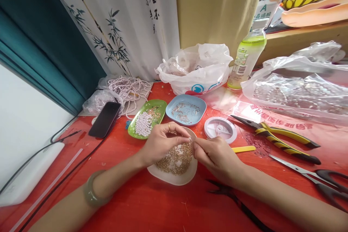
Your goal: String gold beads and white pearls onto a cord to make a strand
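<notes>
My left hand (160, 143) and my right hand (214, 156) meet fingertip to fingertip above a white dish (174, 177) full of small gold beads (175, 161). Both hands are pinched closed on something too small to make out. The left hand wears a ring, and a green bangle (91, 190) sits on that wrist. Behind the hands are a green dish (156, 107) with white pearls and gold bits, a blue dish (187, 100) with metal pins, and a white spool (220, 128).
On the red table, yellow-handled pliers (282, 139) and scissors (320, 181) lie at the right, with dark pliers (239, 204) under my right forearm. A phone (104, 119) and pearl strands (127, 90) lie at the left. Plastic bags (195, 67) and a bottle (248, 52) stand behind.
</notes>
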The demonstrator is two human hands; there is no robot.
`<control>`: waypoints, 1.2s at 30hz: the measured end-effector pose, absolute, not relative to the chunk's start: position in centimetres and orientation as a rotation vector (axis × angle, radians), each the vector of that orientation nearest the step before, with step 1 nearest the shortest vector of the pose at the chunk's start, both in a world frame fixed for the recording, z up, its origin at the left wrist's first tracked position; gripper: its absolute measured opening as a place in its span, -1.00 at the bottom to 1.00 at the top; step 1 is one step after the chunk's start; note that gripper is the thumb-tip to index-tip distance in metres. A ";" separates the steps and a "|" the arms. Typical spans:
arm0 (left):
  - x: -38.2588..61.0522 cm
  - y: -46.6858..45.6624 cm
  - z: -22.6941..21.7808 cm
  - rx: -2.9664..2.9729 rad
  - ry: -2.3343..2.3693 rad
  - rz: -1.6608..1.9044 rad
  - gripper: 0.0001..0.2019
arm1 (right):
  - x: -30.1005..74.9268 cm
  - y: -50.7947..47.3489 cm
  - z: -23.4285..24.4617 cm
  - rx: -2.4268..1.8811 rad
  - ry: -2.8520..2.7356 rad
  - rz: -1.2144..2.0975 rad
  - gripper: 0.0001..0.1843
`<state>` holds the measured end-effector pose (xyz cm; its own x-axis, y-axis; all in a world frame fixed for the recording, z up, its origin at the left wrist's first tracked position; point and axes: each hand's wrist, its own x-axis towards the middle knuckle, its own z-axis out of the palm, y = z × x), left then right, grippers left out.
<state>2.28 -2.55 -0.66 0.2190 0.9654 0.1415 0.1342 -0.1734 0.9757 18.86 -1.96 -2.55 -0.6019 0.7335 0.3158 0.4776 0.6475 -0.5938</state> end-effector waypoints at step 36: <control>1.9 -1.9 -0.5 1.421 1.040 0.974 -0.94 | 18.9 -1.7 -2.4 -0.971 -2.167 1.008 -0.70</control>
<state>1.87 -1.91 -0.50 0.2843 0.9585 0.0205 0.0831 -0.0459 0.9955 18.90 -1.67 -2.37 -0.5849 0.7918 0.1759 0.3755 0.4566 -0.8066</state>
